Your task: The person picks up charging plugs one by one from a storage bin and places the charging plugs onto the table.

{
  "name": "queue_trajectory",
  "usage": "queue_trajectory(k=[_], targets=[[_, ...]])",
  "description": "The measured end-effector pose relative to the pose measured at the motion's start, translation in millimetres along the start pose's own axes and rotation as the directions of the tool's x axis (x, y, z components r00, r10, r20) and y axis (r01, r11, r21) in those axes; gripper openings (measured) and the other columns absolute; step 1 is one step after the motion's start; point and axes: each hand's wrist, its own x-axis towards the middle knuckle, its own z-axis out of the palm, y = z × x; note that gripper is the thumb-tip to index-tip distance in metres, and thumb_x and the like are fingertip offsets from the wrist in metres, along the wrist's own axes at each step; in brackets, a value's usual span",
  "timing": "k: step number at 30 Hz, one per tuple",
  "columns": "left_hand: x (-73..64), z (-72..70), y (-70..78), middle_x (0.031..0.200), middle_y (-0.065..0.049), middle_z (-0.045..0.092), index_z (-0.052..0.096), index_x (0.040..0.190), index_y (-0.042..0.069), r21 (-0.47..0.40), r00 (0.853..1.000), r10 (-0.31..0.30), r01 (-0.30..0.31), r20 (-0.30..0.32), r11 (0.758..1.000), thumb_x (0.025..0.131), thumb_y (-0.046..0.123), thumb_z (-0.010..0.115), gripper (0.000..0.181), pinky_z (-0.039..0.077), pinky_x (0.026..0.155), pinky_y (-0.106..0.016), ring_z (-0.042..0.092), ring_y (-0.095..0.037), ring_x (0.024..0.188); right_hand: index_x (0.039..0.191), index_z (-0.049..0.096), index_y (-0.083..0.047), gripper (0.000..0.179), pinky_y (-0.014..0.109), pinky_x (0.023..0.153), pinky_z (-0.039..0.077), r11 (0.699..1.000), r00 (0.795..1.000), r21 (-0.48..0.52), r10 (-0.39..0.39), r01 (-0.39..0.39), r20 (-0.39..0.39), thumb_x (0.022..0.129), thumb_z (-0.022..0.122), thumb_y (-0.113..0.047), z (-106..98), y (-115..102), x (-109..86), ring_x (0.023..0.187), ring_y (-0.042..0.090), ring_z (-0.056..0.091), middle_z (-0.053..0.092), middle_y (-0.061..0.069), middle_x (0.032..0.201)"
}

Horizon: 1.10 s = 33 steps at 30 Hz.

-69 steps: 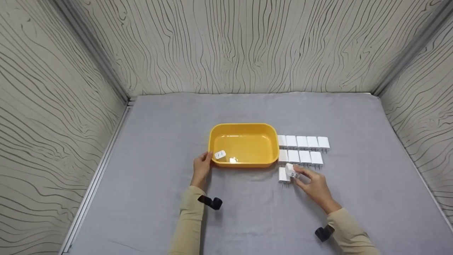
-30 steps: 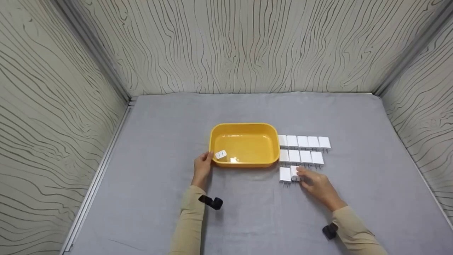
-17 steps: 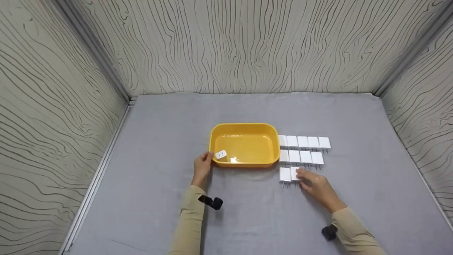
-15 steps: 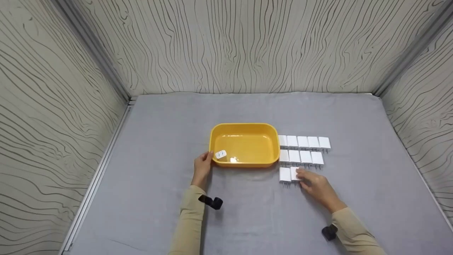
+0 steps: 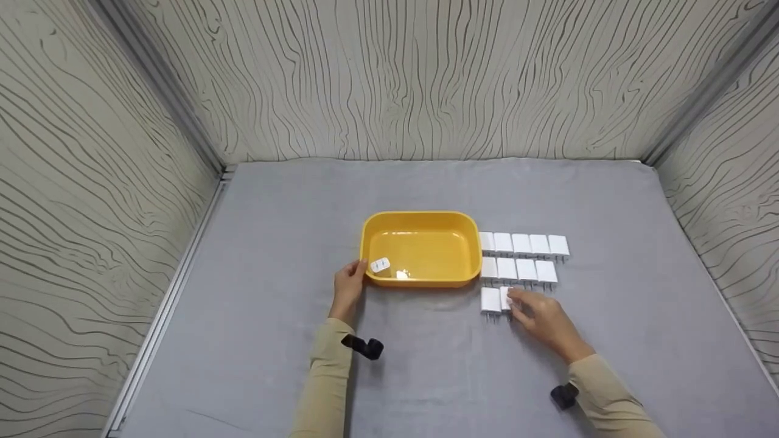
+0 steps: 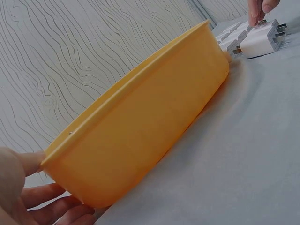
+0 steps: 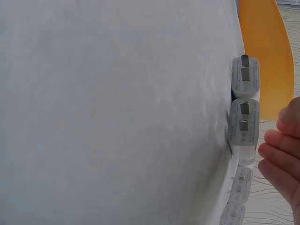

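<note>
My left hand (image 5: 349, 291) holds the near left corner of a yellow plastic basin (image 5: 423, 284); in the left wrist view its thumb lies at the rim and the other fingers are against the outer wall. One white plug adapter (image 5: 380, 265) is inside the basin, prongs up. My right hand (image 5: 549, 319) is over the second white plug adapter (image 5: 504, 298) of the nearest row, its fingertips at the top face. In the right wrist view the fingers (image 7: 281, 157) are extended beside that adapter, not wrapped around it. The first adapter (image 5: 490, 299) of the row stands directly to its left.
Two more rows of white adapters, the far row (image 5: 529, 243) and the middle row (image 5: 525, 269), lie right of the basin with prongs toward me. A grey cloth (image 5: 426, 371) covers the table. Patterned panels (image 5: 414, 79) enclose the back and sides.
My right hand brought the held adapter down to the cloth beside the first one of the near row. Its fingers have since shifted slightly left over it. The left hand stays on the basin.
</note>
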Motion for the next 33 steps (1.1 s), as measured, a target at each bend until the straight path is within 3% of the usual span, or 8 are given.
queue_trajectory(k=[8, 17, 23, 28, 33], targets=[[-0.6, -1.2, -1.1, 0.138, -0.025, 0.052, 0.053, 0.131, -0.007, 0.005, 1.0, 0.01, -0.01, 0.013, 1.0, 0.099, 0.027, 0.052, 0.047, 0.039, 0.111, -0.043, 0.047, -0.035, 0.133, 0.088, 0.07, 0.0, 0.032, 0.029, 0.072, 0.054, 0.998, 1.0, 0.051, -0.02, 0.021, -0.022, 0.059, 0.08, 0.008, 4.4, -6.8, 8.5, 0.076, 0.027, 0.071, 0.074, 0.013, 0.086], [1.5, -0.4, -1.4, 0.137, -0.024, 0.053, 0.053, 0.131, -0.006, 0.0, 1.0, -0.001, 0.001, 0.015, 1.0, 0.099, 0.026, 0.053, 0.046, 0.041, 0.11, -0.043, 0.05, -0.034, 0.131, 0.089, 0.071, -0.001, 0.028, 0.032, 0.073, 0.055, 0.996, 1.0, 0.082, -0.023, 0.021, 0.017, 0.063, 0.08, 0.006, 7.9, -23.3, 23.4, 0.081, 0.027, 0.071, 0.074, 0.013, 0.089], [2.1, -4.9, 2.5, 0.136, -0.026, 0.054, 0.054, 0.129, -0.008, 0.064, 0.999, 0.028, -0.03, 0.041, 0.998, 0.099, 0.024, 0.052, 0.044, 0.04, 0.11, -0.043, 0.05, -0.035, 0.131, 0.092, 0.072, -0.001, 0.028, 0.034, 0.073, 0.055, 0.991, 0.999, 0.13, -0.046, 0.043, 0.021, 0.065, 0.079, 0.006, 13.5, -33.2, 33.3, 0.084, 0.025, 0.072, 0.075, 0.012, 0.093], [7.3, -13.3, 8.1, 0.132, -0.024, 0.058, 0.056, 0.128, -0.008, 0.16, 0.993, 0.02, -0.038, 0.113, 0.986, 0.099, 0.026, 0.053, 0.044, 0.043, 0.106, -0.041, 0.054, -0.033, 0.125, 0.092, 0.072, -0.003, 0.029, 0.033, 0.074, 0.055, 0.983, 0.996, 0.163, -0.086, 0.085, 0.0, 0.065, 0.081, 0.004, 20.0, -41.9, 42.3, 0.085, 0.024, 0.072, 0.075, 0.011, 0.093], [15.5, -25.0, 18.9, 0.128, -0.021, 0.06, 0.057, 0.127, -0.006, 0.216, 0.973, -0.071, 0.023, 0.219, 0.976, 0.097, 0.027, 0.058, 0.044, 0.044, 0.105, -0.038, 0.058, -0.026, 0.115, 0.091, 0.072, -0.004, 0.029, 0.032, 0.073, 0.056, 0.977, 0.993, 0.181, -0.115, 0.115, -0.01, 0.065, 0.081, 0.004, 24.1, -50.9, 51.1, 0.082, 0.023, 0.072, 0.075, 0.009, 0.091]])
